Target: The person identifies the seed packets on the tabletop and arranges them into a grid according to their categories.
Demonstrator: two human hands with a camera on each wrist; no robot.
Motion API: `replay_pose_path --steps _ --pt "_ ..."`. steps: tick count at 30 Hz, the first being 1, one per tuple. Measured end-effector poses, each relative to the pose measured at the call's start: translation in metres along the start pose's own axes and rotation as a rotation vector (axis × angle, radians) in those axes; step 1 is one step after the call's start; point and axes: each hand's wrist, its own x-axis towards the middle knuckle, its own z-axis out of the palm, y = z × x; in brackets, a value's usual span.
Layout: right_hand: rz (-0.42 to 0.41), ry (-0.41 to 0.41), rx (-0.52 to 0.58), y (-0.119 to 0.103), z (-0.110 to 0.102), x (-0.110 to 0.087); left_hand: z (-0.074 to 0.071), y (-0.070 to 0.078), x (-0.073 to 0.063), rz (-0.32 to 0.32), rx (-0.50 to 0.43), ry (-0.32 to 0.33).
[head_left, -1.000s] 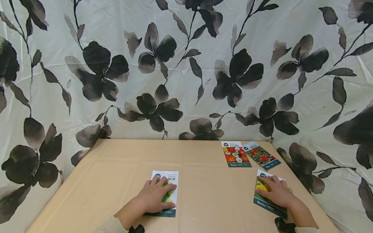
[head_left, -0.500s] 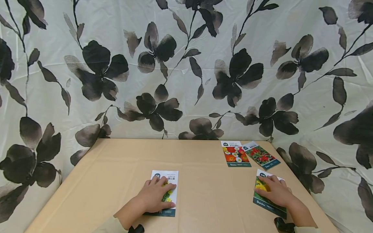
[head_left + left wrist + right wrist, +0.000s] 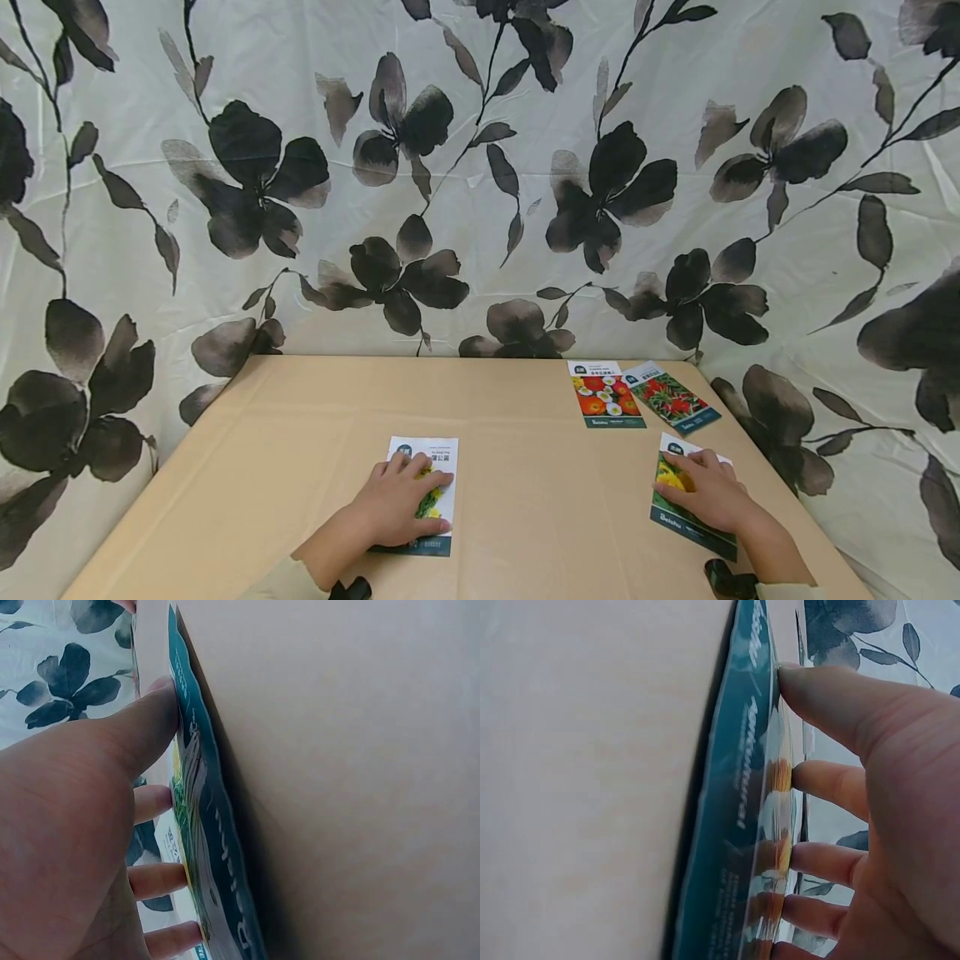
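Note:
Spread fingers of my left hand (image 3: 397, 504) rest on a flower seed packet (image 3: 433, 502) lying near the front middle of the table. Yellow blooms and a white top with printed characters show around the hand. In the left wrist view, the thumb and fingertips touch the face of this packet (image 3: 196, 787). Over at the right, my right hand (image 3: 708, 496) lies across a second seed packet (image 3: 678, 522), yellow-flowered with a dark teal lower band and slightly turned. Its fingertips press on the packet's face (image 3: 735, 772) in the right wrist view. Each palm covers part of its packet.
Two more seed packets lie at the table's back right: one with orange and white flowers (image 3: 607, 400), another with red ones (image 3: 672, 400), tilted and close beside it. Behind the beige table (image 3: 555, 500) hangs a floral curtain (image 3: 510, 208).

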Motion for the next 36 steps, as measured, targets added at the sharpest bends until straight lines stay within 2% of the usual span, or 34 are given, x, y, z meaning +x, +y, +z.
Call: replay_pose_path --steps 15,22,36 --pt "0.043 -0.036 -0.053 -0.0038 0.0013 0.0012 0.0005 0.0010 0.0002 -0.010 -0.010 -0.002" --pt "0.039 -0.026 -0.040 -0.0042 0.0039 -0.0005 0.0009 0.0006 -0.0005 -0.016 -0.007 -0.022" --pt "0.019 -0.006 -0.032 -0.0031 0.0060 -0.0041 0.0016 -0.0005 -0.0007 -0.008 -0.010 -0.016"
